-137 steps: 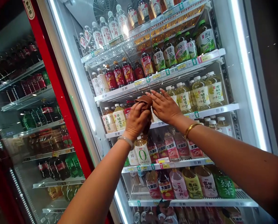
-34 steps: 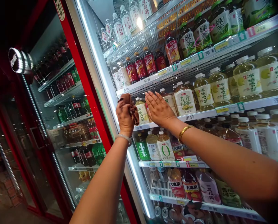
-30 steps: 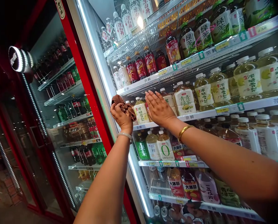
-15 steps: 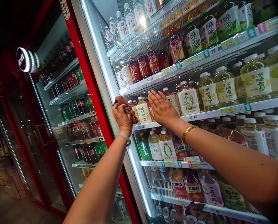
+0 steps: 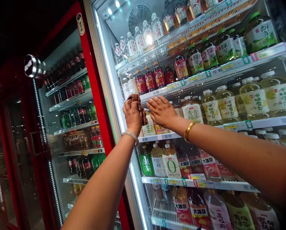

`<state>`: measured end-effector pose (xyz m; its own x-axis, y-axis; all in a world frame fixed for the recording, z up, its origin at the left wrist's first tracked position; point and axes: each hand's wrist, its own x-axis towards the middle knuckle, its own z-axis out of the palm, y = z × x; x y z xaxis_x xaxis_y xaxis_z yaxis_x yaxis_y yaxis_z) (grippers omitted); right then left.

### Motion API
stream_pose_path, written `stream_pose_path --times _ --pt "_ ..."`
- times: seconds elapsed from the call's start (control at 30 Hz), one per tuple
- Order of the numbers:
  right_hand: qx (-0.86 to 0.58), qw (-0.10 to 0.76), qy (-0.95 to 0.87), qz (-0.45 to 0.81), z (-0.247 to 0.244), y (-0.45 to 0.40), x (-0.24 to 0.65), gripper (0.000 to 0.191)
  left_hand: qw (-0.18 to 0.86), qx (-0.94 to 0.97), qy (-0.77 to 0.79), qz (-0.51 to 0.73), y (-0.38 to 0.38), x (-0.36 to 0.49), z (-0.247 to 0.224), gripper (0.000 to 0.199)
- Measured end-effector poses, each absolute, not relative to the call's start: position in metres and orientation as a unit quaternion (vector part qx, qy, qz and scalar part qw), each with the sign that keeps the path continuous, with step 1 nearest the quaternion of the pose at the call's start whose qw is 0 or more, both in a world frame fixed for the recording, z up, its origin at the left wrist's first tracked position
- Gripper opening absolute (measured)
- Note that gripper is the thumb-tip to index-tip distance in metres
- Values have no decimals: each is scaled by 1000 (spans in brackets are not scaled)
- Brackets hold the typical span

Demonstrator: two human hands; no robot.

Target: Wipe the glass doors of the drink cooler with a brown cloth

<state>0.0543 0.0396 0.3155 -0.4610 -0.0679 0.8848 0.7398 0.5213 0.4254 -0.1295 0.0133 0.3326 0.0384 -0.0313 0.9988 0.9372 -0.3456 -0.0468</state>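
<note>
My left hand [image 5: 133, 115] is closed round a crumpled brown cloth [image 5: 141, 110], held up at the left side of a lit drinks cooler [image 5: 104, 51]. The cloth seems to press on the cooler's glass, in front of the middle shelf. Just right of it, my right hand [image 5: 162, 111] lies flat with fingers stretched out and holds nothing; it also appears to touch the glass. Behind the hands stand a pear drink bottle [image 5: 148, 127] and other bottles, partly covered by my fingers. A pale bangle [image 5: 130, 136] circles my left wrist, a gold bracelet [image 5: 189, 131] my right.
Shelves of bottled tea [image 5: 171, 164] and water bottles [image 5: 140, 41] fill the cooler. A red door frame [image 5: 97, 86] runs along its left side. Further left is a second cooler [image 5: 73, 99] with cola and green bottles, and a round lit sign [image 5: 30, 65] sticks out there.
My left hand has moved the cloth slightly up and right against the shelves. My right hand has also shifted a little up and left, so the hands are nearer each other. The view has shifted.
</note>
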Motion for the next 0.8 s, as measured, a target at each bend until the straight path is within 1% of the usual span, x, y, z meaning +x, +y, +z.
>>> stream_pose_path --times 0.07,0.13,0.2,0.3,0.4,0.53,0.6,0.63,0.73,0.8 --pt "-225 455 -742 -438 334 41 52 55 430 -634 -353 -537 14 -131 334 15" --pt "-216 448 -744 -445 343 44 51 58 429 -662 -333 -517 13 -138 338 13" --pt "-204 450 -743 -452 345 48 50 60 421 -630 -351 -550 12 -148 346 14" --pt "-195 484 -728 -444 343 53 50 62 413 -559 -389 -604 12 -151 357 18" --pt "-201 521 -716 -420 344 54 48 62 422 -599 -361 -577 15 -133 354 16" --pt "-233 491 -732 -410 351 45 53 61 423 -667 -310 -529 18 -115 351 10" --pt "-238 464 -743 -419 356 40 63 60 410 -655 -325 -546 17 -117 358 8" --pt "-233 451 -749 -425 359 39 70 60 401 -635 -340 -566 17 -118 363 10" --pt "-206 431 -761 -440 367 41 96 60 378 -559 -378 -634 20 -107 374 24" --pt "-193 434 -761 -441 371 43 115 60 380 -557 -371 -638 24 -86 375 26"
